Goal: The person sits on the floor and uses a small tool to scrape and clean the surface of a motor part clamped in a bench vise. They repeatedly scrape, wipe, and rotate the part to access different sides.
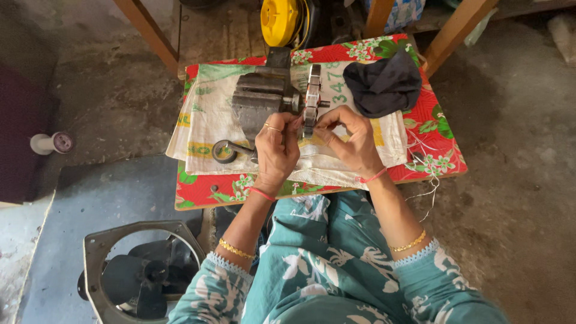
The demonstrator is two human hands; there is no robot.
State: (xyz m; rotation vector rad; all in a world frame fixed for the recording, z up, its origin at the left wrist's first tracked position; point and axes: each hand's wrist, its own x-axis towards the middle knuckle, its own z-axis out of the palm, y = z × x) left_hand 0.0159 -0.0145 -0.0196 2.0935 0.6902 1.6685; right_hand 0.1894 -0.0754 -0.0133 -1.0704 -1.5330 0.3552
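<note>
A grey metal winding machine [259, 99] sits on a white woven sack [207, 120] over a low table with a red flowered cloth [435, 129]. A round metal stator core [312, 96] is mounted on the machine's shaft. My left hand [276, 153] reaches up to the core's lower edge, fingers pinched against it. From the right, my right hand [351, 135] pinches at the same lower edge. What the fingertips hold is too small to make out. The machine's crank handle [225, 150] lies just left of my left hand.
A dark cloth bundle [384, 84] lies on the table's back right. A yellow spool [279, 21] stands behind the table. A grey fan frame with blades [141, 273] rests on the floor at lower left. A small white bobbin [53, 143] sits at far left. Wooden legs [456, 27] stand behind.
</note>
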